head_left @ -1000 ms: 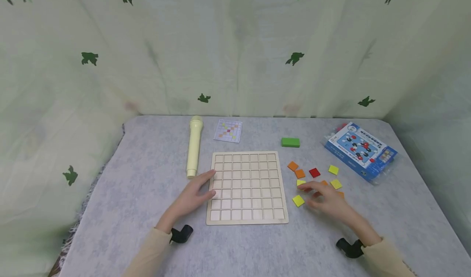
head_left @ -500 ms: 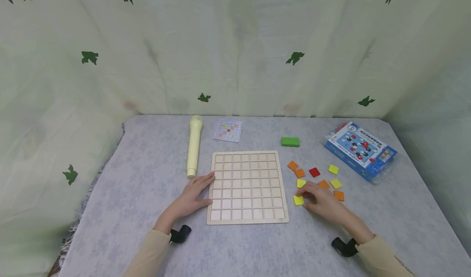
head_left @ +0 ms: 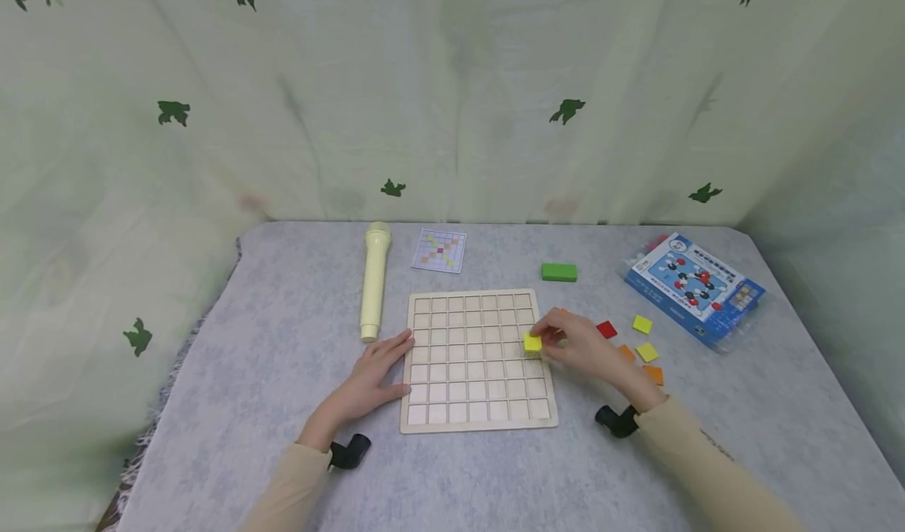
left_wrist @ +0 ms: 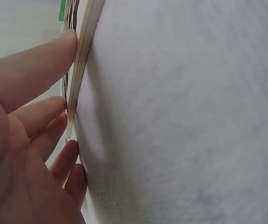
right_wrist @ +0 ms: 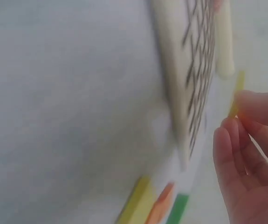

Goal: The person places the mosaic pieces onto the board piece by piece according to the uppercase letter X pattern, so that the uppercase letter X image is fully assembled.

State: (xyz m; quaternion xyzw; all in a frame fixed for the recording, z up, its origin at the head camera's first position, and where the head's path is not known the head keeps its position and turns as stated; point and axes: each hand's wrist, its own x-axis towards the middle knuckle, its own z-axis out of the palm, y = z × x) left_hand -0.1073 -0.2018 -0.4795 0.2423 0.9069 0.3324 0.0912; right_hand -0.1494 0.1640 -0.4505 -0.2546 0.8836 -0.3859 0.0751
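Observation:
A thin yellow square tile [head_left: 533,344] is pinched between the thumb and fingers of my right hand [head_left: 590,353], over the right side of the wooden grid board [head_left: 467,372]. In the right wrist view the tile [right_wrist: 237,93] shows edge-on, raised above the board's surface. My left hand [head_left: 362,384] rests against the board's left edge with its fingers extended. Seen from the left wrist, its fingertips touch the board's rim [left_wrist: 83,51]. Red [head_left: 606,329], orange [head_left: 654,375] and yellow tiles [head_left: 642,324] lie right of the board, some hidden by my right hand.
Behind the board lie a pale yellow microphone-shaped object [head_left: 374,284], a small card with a coloured grid pattern [head_left: 439,251] and a green block [head_left: 559,273]. A blue box with a molecule picture [head_left: 695,290] sits at the back right. A curtain [head_left: 452,108] hangs behind the table.
My right hand has picked up the nearest yellow tile from the table and carried it left and away from me over the board. The left hand has stayed at the board's edge.

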